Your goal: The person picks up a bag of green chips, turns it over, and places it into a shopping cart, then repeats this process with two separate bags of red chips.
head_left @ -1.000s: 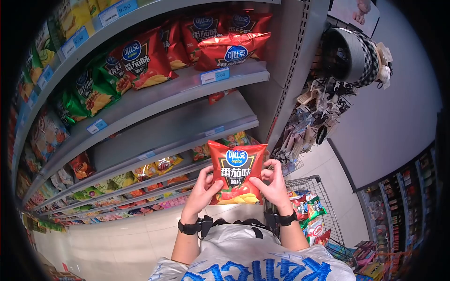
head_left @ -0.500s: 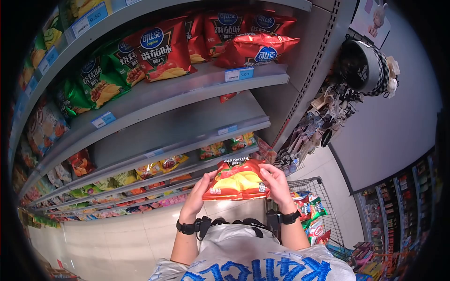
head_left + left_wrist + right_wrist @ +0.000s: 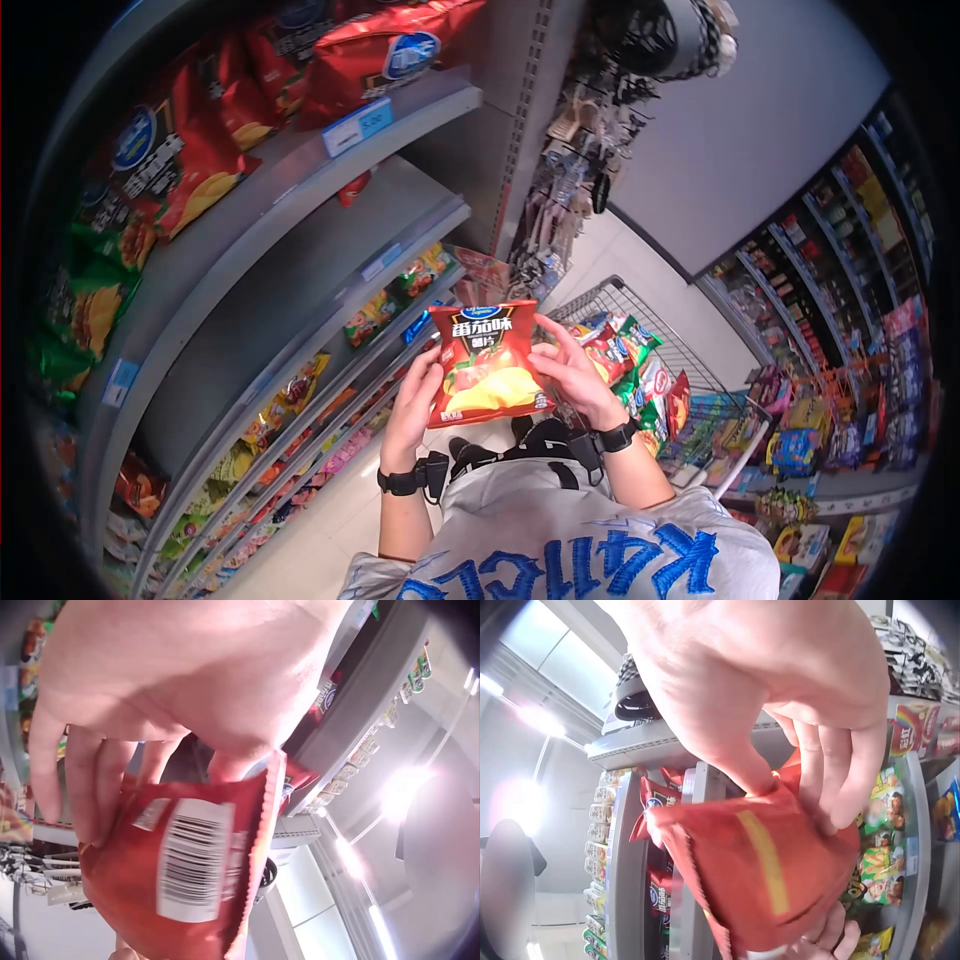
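Shelves left — cart beside chip bag.

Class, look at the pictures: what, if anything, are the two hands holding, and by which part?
A red bag of crisps: the left hand grips its left edge, the right hand its right edge.

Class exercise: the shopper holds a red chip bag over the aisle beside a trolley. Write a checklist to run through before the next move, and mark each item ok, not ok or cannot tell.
1. Left hand grips the red chip bag at its left edge: ok.
2. Right hand holds the bag's right edge: ok.
3. Bag is upright with its printed front facing the head camera: ok.
4. Bag is sealed and undamaged: cannot tell; the left wrist view shows only the barcode side.
5. Trolley sits close by on the right: ok.
6. Trolley has room left: cannot tell; snack packs already lie in it.
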